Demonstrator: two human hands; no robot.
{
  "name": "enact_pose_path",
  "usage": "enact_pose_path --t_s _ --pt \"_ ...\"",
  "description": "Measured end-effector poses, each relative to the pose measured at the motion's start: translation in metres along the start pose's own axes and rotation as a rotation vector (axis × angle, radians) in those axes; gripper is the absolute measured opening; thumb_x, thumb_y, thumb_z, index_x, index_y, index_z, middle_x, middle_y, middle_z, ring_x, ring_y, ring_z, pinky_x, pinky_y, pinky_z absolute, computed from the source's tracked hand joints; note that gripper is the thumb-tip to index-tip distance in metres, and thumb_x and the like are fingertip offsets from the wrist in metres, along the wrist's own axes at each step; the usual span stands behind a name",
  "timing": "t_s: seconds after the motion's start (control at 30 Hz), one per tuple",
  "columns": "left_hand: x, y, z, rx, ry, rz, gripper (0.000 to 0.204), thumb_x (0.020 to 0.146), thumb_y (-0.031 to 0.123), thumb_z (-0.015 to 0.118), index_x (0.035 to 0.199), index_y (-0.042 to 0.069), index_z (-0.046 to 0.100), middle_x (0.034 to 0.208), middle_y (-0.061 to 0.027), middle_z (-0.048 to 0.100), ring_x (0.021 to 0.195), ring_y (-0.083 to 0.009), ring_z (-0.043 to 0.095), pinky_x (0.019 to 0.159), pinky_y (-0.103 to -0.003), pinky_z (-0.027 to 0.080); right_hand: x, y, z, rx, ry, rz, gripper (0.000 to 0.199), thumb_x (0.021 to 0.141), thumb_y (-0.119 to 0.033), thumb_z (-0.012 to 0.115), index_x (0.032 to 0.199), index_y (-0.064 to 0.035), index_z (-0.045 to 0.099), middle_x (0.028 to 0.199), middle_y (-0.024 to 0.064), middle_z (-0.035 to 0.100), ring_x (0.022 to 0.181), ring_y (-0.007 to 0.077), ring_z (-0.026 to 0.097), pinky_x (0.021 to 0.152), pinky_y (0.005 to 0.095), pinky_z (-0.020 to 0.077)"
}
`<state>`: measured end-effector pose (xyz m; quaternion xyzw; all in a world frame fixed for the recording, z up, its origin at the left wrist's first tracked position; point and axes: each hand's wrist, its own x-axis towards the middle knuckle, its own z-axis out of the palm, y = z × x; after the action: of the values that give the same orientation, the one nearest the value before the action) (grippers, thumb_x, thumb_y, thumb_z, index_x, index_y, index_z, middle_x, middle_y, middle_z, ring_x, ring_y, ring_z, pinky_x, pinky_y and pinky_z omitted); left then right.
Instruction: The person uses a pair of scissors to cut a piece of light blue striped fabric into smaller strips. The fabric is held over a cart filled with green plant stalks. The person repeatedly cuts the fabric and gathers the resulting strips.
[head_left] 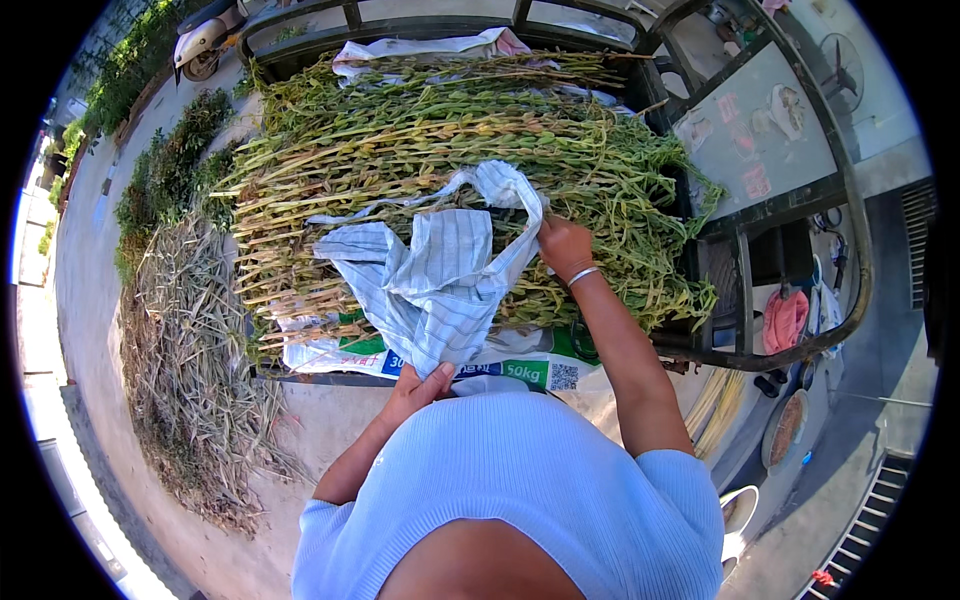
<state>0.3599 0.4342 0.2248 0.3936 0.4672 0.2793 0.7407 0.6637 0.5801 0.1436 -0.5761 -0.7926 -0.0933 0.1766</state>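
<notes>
A pale blue striped cloth, perhaps a garment, spreads in loose folds over a thick layer of cut stalks with green and yellowing pods. My left hand pinches the cloth's lower end, close to my waist. Higher up and to the right, my right hand is closed round a twisted strip of the same cloth, with a silver bracelet on the wrist. Under the near ends of the stalks lies a white, green and blue printed sack.
The stalks lie on a vehicle bed with a dark metal frame at the right. Dry leaves and stems are heaped on the concrete at the left. A scooter stands far left, and a pink cloth hangs near the frame.
</notes>
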Motion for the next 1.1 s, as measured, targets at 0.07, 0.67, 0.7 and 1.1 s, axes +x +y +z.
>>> enact_pose_path --t_s 0.07,0.67,0.7,1.1 --pt "0.001 -0.005 -0.003 -0.042 0.041 0.016 0.021 0.089 0.022 0.055 0.077 0.006 0.048 0.062 0.0024 0.042 0.056 -0.0069 0.038 0.050 -0.024 0.032 0.006 -0.005 -0.001 -0.016 -0.009 0.005 0.004 0.069 -0.011 0.058 0.071 -0.0103 0.055 0.065 0.0083 0.055 0.060 0.0258 0.060 0.046 0.0376 0.0469" --pt "0.053 -0.050 0.011 0.799 -0.051 0.537 0.044 0.079 0.019 0.065 0.117 0.001 0.052 0.116 -0.0207 0.054 0.109 -0.0377 0.049 0.094 -0.038 0.037 -0.036 -0.048 -0.009 2.105 0.059 1.211 0.034 0.086 -0.022 0.058 0.114 -0.0023 0.052 0.107 0.0076 0.060 0.097 0.0214 0.058 0.087 0.0363 0.0453" --pt "0.056 -0.055 0.012 0.700 -0.093 0.484 0.046 0.079 0.017 0.066 0.119 0.001 0.051 0.119 -0.0192 0.053 0.113 -0.0340 0.047 0.095 -0.038 0.036 -0.033 -0.045 0.003 2.109 0.109 1.268 0.033 0.087 -0.020 0.056 0.114 -0.0021 0.052 0.108 0.0074 0.060 0.097 0.0211 0.058 0.087 0.0358 0.0453" --pt "0.068 -0.091 -0.033 -0.357 -0.211 -0.174 0.037 0.089 0.026 0.055 0.115 0.000 0.050 0.111 -0.0113 0.056 0.101 -0.0185 0.053 0.085 -0.031 0.043 -0.020 -0.038 -0.018 2.069 0.337 1.368 0.021 0.094 -0.025 0.043 0.095 -0.0066 0.053 0.069 0.0054 0.054 0.057 0.0166 0.052 0.052 0.0299 0.0454"
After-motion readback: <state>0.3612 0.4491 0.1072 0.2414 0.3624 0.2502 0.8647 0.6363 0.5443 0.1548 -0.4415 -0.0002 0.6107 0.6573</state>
